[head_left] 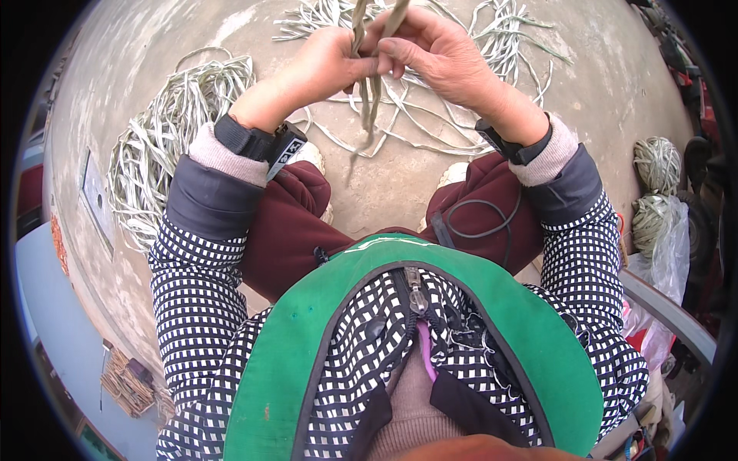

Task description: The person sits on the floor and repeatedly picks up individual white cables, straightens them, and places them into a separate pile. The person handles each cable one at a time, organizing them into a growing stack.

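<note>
Near the top centre, my left hand [323, 69] is closed on grey-tan twisted strands [369, 111], thumb pointing inward across them. My right hand [434, 65] grips the same strands from the other side with thumb and curled fingers, close beside the left. Their lower ends dangle between my legs. Behind them, loose pale strips [496, 34] lie strewn on the concrete floor [615, 84]. A larger tangled heap of pale strips [161, 146] is at the left, outside my left forearm.
At the right edge are two pale bundled coils [653, 165], a translucent plastic bag [665, 269] and a metal bar [676, 315]. A flat plate [96, 200] lies at left, above a pale blue surface [54, 307] and a bundle of sticks [127, 384]. My shoes [453, 173] are below my hands.
</note>
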